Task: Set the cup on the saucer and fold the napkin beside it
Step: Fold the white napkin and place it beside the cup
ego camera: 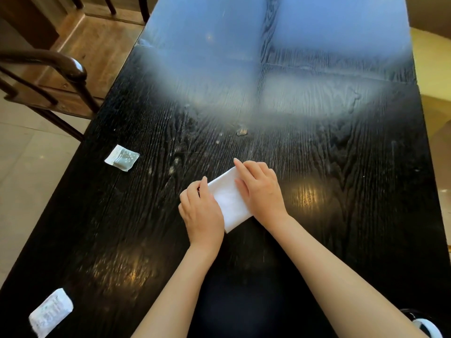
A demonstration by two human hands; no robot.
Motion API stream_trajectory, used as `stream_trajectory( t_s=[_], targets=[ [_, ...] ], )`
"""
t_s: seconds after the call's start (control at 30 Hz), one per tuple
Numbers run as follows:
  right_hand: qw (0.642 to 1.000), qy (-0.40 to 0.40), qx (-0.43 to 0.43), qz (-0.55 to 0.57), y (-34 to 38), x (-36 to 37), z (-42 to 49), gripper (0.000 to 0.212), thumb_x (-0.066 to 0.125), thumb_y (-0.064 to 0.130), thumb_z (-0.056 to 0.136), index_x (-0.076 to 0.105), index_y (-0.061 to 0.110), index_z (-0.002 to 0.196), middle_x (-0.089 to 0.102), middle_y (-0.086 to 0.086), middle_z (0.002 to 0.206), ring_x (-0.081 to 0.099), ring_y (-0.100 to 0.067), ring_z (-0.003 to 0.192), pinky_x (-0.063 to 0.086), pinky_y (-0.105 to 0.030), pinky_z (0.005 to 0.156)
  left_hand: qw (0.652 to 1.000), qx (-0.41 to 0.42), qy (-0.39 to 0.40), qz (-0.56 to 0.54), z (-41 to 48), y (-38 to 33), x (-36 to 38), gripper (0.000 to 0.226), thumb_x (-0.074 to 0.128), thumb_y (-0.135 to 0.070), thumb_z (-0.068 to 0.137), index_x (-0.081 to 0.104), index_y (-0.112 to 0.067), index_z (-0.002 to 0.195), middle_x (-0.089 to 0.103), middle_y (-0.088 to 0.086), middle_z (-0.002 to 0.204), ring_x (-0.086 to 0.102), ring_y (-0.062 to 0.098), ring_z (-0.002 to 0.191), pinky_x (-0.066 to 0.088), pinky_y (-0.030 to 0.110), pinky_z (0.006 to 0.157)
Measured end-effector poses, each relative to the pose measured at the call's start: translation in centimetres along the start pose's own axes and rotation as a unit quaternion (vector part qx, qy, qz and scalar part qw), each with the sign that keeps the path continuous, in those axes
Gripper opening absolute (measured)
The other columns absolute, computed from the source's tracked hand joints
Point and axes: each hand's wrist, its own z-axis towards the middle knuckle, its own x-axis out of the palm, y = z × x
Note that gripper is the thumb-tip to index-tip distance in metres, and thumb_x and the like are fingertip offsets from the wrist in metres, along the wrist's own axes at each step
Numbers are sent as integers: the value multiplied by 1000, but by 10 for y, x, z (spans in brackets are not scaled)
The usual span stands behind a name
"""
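On the long black wood-grain table [341,191], a little nearer our edge than the middle, we see the white folded paper napkin [228,203] lying flat as a narrow rectangle, turned at a slant so that one short end points away and to the right and the other points back toward us. Our left hand [201,211] rests on the napkin's left long edge with the fingers curled in and the thumb tip at the edge; we cannot tell whether it pinches the paper or only steadies it. Our right hand [260,189] lies flat and spread over the napkin's right side, palm down, the index finger stretched along to the far corner, pressing rather than gripping. No cup or saucer shows anywhere in view. To the left of the napkin, near the table's left edge, lies a small white printed sachet [122,158]; a second white printed sachet [51,311] lies left of the napkin and much nearer us, just beside that same edge. Beyond the napkin the tabletop runs bare and glossy to its far end, and to the napkin's right it is bare out to the right edge. A dark wooden chair [61,76] stands off the left edge, beyond the napkin.
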Motion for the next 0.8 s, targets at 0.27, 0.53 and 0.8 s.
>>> stream_trajectory(
  t_s=[0.27,0.53,0.8],
  targets=[
    [998,32,-26,-43,-5,4,1,43,62,22,86,57,10,127,65,-4,105,61,-26,95,45,-39,76,985,60,161,-28,54,-2,-20,34,54,-37,86,55,-10,106,56,9,102,51,28,95,40,37,77],
    [990,-12,139,29,2,-2,-10,53,60,36,87,50,9,131,60,-7,111,52,-26,101,38,-36,87,898,109,416,-94,90,-13,-42,25,46,-35,92,50,-15,78,51,-2,77,46,13,69,32,25,58],
    [810,-88,440,378,28,-21,-20,25,44,45,93,45,22,103,56,11,87,58,-8,77,43,-23,58,761,-40,393,-515,51,-5,-44,28,52,-18,92,50,-15,120,64,9,108,63,22,94,52,35,77]
  ],
)
